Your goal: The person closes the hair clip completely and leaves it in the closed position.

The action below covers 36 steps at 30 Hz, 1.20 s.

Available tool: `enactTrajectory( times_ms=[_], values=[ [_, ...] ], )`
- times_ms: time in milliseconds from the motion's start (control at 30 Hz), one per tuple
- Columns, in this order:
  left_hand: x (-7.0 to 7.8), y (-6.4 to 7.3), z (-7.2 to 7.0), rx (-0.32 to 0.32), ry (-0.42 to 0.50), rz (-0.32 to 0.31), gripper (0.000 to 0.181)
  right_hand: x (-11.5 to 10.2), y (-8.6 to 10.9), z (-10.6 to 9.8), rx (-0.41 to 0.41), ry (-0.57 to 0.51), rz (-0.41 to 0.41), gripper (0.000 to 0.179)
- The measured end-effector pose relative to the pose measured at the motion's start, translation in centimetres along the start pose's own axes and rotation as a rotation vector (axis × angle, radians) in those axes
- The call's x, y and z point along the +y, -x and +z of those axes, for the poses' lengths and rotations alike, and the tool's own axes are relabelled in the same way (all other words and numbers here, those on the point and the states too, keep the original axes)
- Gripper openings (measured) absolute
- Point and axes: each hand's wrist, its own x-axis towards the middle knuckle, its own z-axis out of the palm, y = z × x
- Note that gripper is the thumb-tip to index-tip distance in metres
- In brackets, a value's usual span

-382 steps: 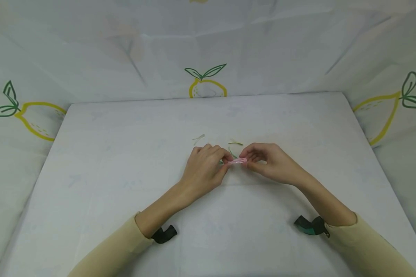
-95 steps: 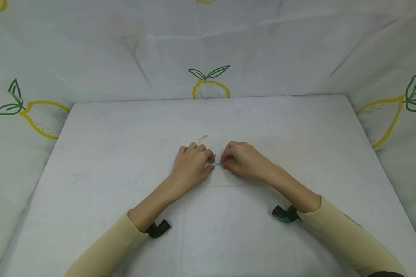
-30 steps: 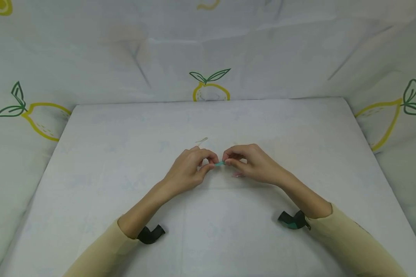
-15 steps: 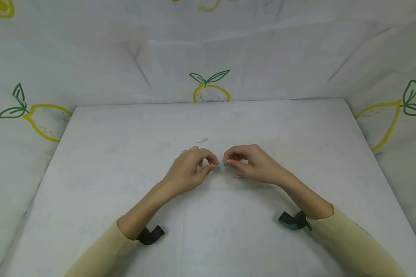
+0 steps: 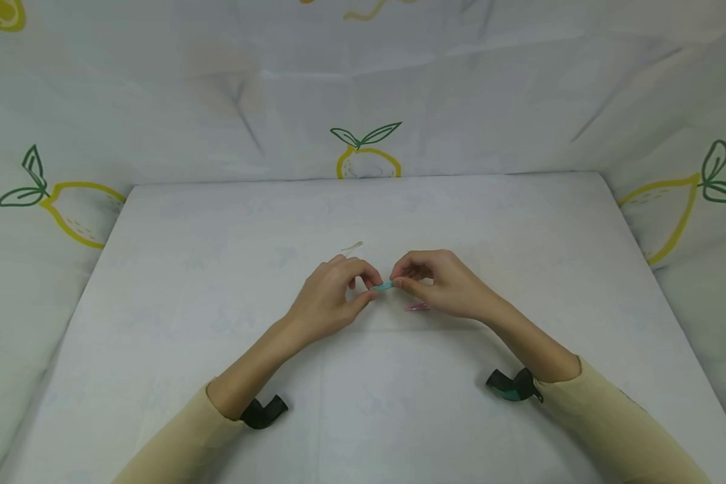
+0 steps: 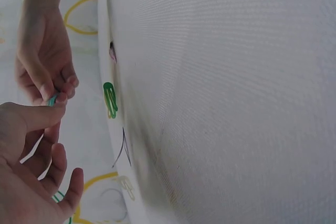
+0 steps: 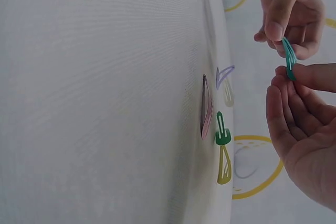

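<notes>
A small teal snap hair clip hangs above the table, between my two hands. My left hand pinches one end with thumb and forefinger. From the other side, my right hand holds the wider end between thumb and fingertips, its remaining fingers bent behind. The right wrist view gives the clearest look at the teal clip's slotted length. Below my right hand a pink hair clip lies on the table; in the right wrist view its two layers stand apart.
Beyond the hands, a beige clip lies on the white tabletop. The right wrist view also has a purple clip, a green clip and a yellow clip. A lemon-print cloth surrounds the table.
Both hands held the pink clip 12.7 seconds ago; it now lies on the table and they hold the teal one. Over the last second the teal clip has turned slightly and the hands barely moved.
</notes>
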Motion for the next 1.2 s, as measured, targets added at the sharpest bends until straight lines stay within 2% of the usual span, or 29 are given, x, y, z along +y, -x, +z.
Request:
enactTrajectory(
  times_ms=[200,467,800,1200],
  values=[
    [-0.23,0.06,0.12,0.044,-0.020,0.036,0.014,0.11,-0.01,0.02,-0.002,-0.025,0.024,0.005],
    [-0.26,0.05,0.14,0.107,-0.077,0.092,0.015,0.25,-0.08,0.03,0.006,-0.065,-0.002,0.009],
    [-0.10,0.16,0.09,0.122,-0.090,0.050,0.014,0.29,-0.10,0.06,0.011,-0.067,-0.017,0.008],
    [-0.14,0.20,0.11,0.120,-0.086,0.032,0.012,0.27,0.07,0.19,0.016,-0.022,-0.018,0.018]
  ],
)
